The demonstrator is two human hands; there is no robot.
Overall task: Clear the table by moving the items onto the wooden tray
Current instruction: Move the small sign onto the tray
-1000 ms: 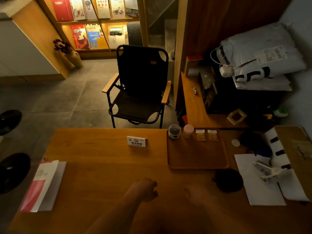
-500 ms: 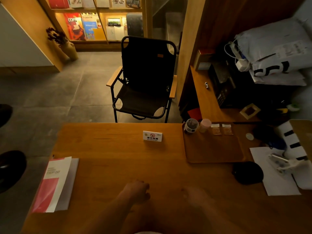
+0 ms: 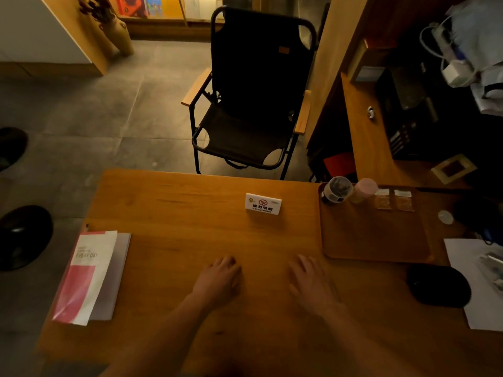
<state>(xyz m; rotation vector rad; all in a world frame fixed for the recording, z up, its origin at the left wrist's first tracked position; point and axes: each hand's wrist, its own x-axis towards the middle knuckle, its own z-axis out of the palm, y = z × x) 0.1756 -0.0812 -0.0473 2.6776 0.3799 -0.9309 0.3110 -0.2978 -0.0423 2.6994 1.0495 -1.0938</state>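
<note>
The wooden tray (image 3: 373,238) lies at the right of the wooden table (image 3: 174,213). Along the tray's far edge stand a clear lidded cup (image 3: 337,189), a pink cup (image 3: 363,189) and two small clear packets (image 3: 393,200). A white no-smoking sign (image 3: 263,203) stands on the table left of the tray. A pink and white booklet (image 3: 89,276) lies at the table's left edge. My left hand (image 3: 219,278) and my right hand (image 3: 309,284) rest palm down on the table near me, holding nothing.
A round black object (image 3: 438,285) sits on the table below the tray, beside white paper (image 3: 479,284). A small white disc (image 3: 445,216) lies right of the tray. A black folding chair (image 3: 253,93) faces the table's far edge. A cluttered wooden shelf (image 3: 367,137) is at right.
The view has tilted down and drawn closer to the table. Both hands have moved forward and flattened, with fingers spread on the tabletop. Nothing on the table has moved.
</note>
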